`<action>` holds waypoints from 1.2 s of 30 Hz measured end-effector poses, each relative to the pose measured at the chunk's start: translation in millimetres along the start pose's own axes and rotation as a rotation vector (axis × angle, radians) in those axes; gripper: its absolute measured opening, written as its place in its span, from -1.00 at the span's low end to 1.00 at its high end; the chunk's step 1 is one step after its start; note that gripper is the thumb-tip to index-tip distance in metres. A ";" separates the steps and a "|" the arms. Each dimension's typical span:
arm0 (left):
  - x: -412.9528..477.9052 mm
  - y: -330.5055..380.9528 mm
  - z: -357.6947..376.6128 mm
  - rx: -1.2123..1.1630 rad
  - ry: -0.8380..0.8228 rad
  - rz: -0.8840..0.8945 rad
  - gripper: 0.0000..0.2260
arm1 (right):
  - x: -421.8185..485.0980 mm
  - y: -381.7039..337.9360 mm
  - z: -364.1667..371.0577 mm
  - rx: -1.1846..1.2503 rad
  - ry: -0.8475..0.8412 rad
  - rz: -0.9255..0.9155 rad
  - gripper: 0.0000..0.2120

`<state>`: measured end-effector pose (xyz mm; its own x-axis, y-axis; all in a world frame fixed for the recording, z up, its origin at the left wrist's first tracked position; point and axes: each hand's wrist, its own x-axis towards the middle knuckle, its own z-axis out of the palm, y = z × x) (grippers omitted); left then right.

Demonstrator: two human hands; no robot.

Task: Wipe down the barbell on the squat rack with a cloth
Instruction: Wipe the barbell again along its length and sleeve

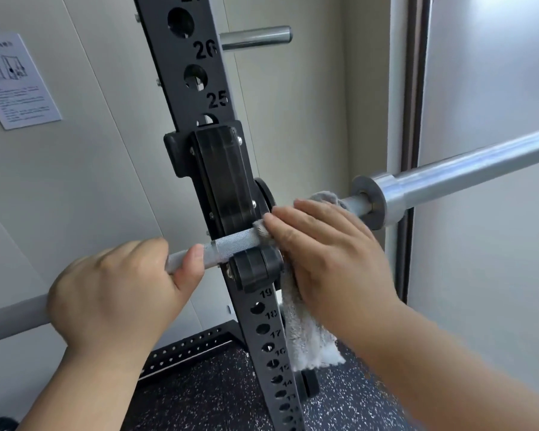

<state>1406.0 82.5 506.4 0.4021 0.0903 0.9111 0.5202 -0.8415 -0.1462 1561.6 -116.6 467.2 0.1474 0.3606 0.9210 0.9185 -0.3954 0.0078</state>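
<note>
Black steel upright (199, 73) carries cut-out numbers, 26 and 25 up top, 19, 18 and 17 below its one J-hook (227, 169), where the single barbell (231, 245) rests. Left hand (112, 293) is curled round the knurled shaft left of the hook, and right hand (327, 253) bends its fingers over the one grey cloth (305, 334), clasping it to the shaft between hook and collar, thumb hidden. One steel peg (255, 37), one wall sheet (16, 79) with unreadable print, speckled floor (215, 393).
</note>
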 end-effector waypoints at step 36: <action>-7.2 -23.3 30.3 -0.057 -0.141 -0.048 -0.48 | -27.8 5.6 0.4 0.159 0.102 0.241 -0.43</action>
<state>1413.9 117.6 491.6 0.4818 0.2018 0.8527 0.4996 -0.8627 -0.0781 1562.8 -128.4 441.5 0.3383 0.1825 0.9232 0.9086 -0.3189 -0.2699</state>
